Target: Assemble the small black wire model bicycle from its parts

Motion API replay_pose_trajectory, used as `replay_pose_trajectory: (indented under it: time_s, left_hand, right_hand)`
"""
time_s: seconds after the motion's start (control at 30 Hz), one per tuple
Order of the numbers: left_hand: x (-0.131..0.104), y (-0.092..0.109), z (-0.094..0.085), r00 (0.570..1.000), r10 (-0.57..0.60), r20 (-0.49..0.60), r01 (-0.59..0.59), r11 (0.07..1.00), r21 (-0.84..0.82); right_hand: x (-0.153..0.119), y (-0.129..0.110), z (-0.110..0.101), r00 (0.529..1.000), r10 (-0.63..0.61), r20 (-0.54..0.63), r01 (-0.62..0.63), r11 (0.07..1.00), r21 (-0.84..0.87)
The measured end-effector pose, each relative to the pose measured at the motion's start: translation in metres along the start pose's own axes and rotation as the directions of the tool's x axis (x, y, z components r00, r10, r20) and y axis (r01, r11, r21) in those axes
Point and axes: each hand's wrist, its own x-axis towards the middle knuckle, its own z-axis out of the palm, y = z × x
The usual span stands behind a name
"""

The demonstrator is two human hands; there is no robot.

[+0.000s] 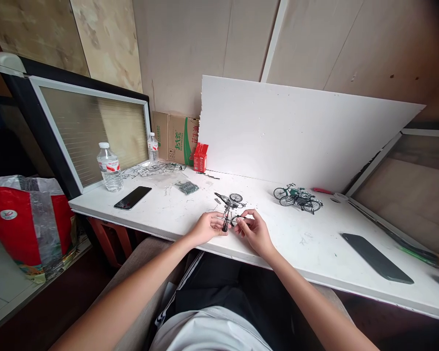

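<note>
Near the front edge of the white table, my left hand (208,228) is closed on a small black model bicycle part (226,222). Just to its right, my right hand (254,230) pinches a thin dark wheel-like piece (235,221) against that part. Small loose wheels (236,197) and other black pieces lie right behind the hands. Finished-looking model bicycles, one green (286,191) and one black (307,202), stand together farther right. The finer details between my fingertips are too small to make out.
A phone (133,198) and a water bottle (109,168) are at the left; a second bottle (152,147), thin black frames (161,169), a parts bag (187,187) and a red box (200,157) sit behind. At the right lies a dark phone (376,258), beyond it a red tool (322,190).
</note>
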Motion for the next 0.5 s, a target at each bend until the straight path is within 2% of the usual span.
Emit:
replay_pose_trajectory:
  time_s: [0.5]
  left_hand:
    - [-0.004, 0.008, 0.003, 1.000, -0.029, 0.011, 0.029, 0.999, -0.013]
  right_hand:
    - [-0.001, 0.012, -0.006, 0.996, -0.083, -0.035, 0.077, 0.986, -0.149]
